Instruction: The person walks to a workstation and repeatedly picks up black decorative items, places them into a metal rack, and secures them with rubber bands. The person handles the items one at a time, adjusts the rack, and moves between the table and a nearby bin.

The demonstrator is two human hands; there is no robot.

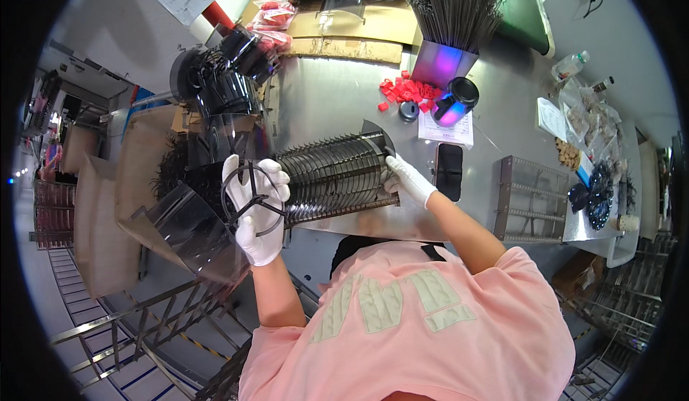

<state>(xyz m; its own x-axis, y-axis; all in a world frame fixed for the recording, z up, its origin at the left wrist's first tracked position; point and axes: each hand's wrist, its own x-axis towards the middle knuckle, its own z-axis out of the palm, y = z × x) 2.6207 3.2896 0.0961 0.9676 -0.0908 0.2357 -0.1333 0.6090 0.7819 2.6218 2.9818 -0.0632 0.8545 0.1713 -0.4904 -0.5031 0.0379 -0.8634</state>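
Observation:
A dark cylindrical wire cage (334, 175) lies on its side on the steel workbench (323, 92). My left hand (258, 211), in a white glove, grips the cage's round end ring with spokes at its left end. At the right end, my right hand (409, 178), also gloved in white, pinches the dark end plate between its fingertips. The cage spans the gap between both hands.
A bundle of thin metal rods (452, 2) stands in a box at the back. Red small parts (409, 91), a dark jar (456, 99), a black phone (449, 171) and a metal rack (531, 200) lie to the right. Dark plastic shells (190, 229) and stacked cages (222, 78) crowd the left.

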